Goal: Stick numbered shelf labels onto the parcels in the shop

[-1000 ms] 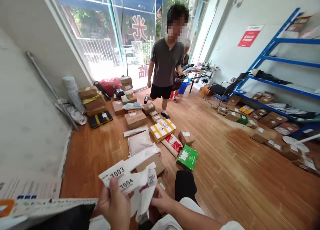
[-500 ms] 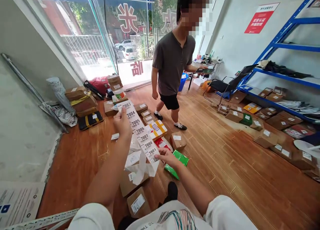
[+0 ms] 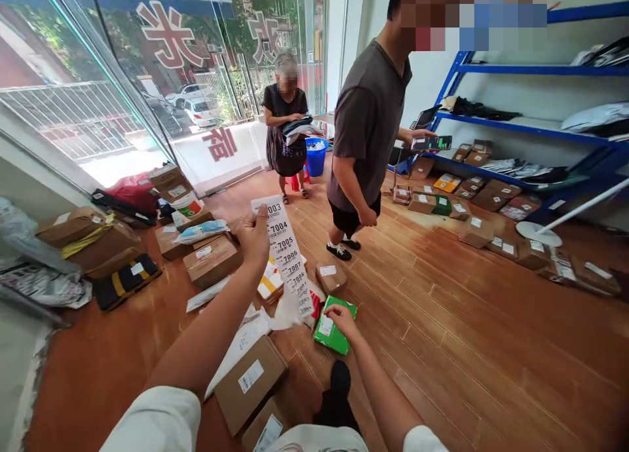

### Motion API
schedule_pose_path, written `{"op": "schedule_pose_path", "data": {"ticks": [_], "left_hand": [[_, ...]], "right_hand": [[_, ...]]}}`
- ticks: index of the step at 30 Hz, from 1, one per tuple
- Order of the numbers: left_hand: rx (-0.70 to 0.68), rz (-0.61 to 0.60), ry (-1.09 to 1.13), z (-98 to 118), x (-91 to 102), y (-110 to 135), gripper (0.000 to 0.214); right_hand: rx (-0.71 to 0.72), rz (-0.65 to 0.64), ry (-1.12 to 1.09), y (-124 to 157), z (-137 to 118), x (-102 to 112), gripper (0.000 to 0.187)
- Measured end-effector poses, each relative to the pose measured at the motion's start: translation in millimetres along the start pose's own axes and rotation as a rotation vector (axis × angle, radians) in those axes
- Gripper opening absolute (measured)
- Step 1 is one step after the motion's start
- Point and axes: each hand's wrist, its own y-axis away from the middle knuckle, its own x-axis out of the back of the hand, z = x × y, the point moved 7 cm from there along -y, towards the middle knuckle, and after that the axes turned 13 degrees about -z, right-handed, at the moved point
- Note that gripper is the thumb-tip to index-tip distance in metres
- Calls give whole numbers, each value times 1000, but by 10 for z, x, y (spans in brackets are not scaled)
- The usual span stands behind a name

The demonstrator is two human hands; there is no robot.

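Note:
My left hand (image 3: 254, 234) is raised and pinches the top of a long strip of numbered labels (image 3: 287, 255), printed 7003 downward, which hangs over the parcels. My right hand (image 3: 343, 319) reaches low, with its fingers on a green box (image 3: 332, 331) lying on the wooden floor. A small brown box (image 3: 330, 277) and a yellow-taped parcel (image 3: 270, 285) lie just beyond the strip.
A person in a grey shirt (image 3: 368, 121) stands close ahead with a phone. Another person (image 3: 285, 121) stands by the glass front near a blue bin (image 3: 316, 156). Cardboard parcels (image 3: 211, 261) cover the floor at left. Blue shelving (image 3: 521, 131) and more boxes line the right.
My view has swung right and nearer the standing person. My left hand lifted the label strip from my lap to full length. My right hand let go of the strip's end and dropped to the green box.

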Motion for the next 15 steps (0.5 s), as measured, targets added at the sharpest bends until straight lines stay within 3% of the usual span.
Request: {"op": "schedule_pose_path", "data": {"ticks": [3,7,11,15], "left_hand": [[14,43,105,-108,-461,-46,37],[89,75,313,-130,-1201,0,34],[153,14,430,35,-1871,124,35],[181,-71,462,298,-2324,155,37]], "right_hand": [[-25,-15,-11,165,2,551,41],[-27,35,-5,338,-296,1142,88],[144,118,66,413,-1059,1497,92],[268,117,153,419,-1871,1648,79]]}}
